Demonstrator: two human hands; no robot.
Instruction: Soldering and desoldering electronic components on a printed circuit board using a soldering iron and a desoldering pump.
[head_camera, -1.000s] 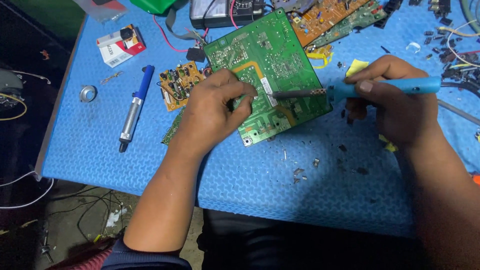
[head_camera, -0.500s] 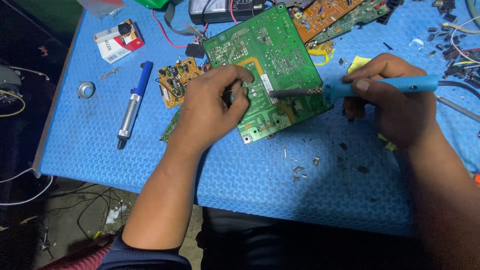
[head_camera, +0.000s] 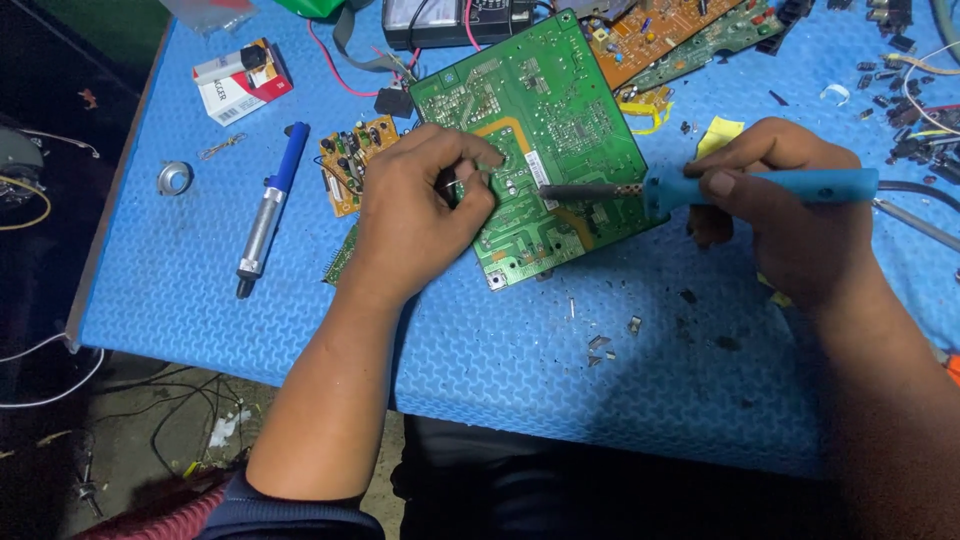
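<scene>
1. Tabletop (head_camera: 200, 290): covered by a blue textured mat; it carries all items listed below.
2. Green circuit board (head_camera: 560, 110): lies flat, solder side up, rotated so one corner points toward the person. It sits between the two hands, partly under the left one.
3. Left hand (head_camera: 420, 215): rests on the near left part of the green circuit board, fingers curled and pinched together over a small dark part that is too small to identify with certainty.
4. Right hand (head_camera: 790, 220): lies just right of the board on the mat, clenched around the handle of the soldering iron.
5. Soldering iron (head_camera: 700, 187): blue handle, held nearly level and pointing left; its metal tip (head_camera: 545, 189) reaches over the board's middle, just beside the left fingertips (head_camera: 490, 160).
6. Orange circuit board (head_camera: 660, 35): at the far edge, partly tucked behind the green board.
7. Desoldering pump (head_camera: 268, 210): blue and silver, lying left of the left hand, well apart from it.
8. Small tan circuit board (head_camera: 350, 160): between the pump and the left hand.
9. Red-and-white box (head_camera: 240, 85): far left corner.
10. Metal scraps (head_camera: 600, 345): scattered on the mat near the board's near corner.
</scene>
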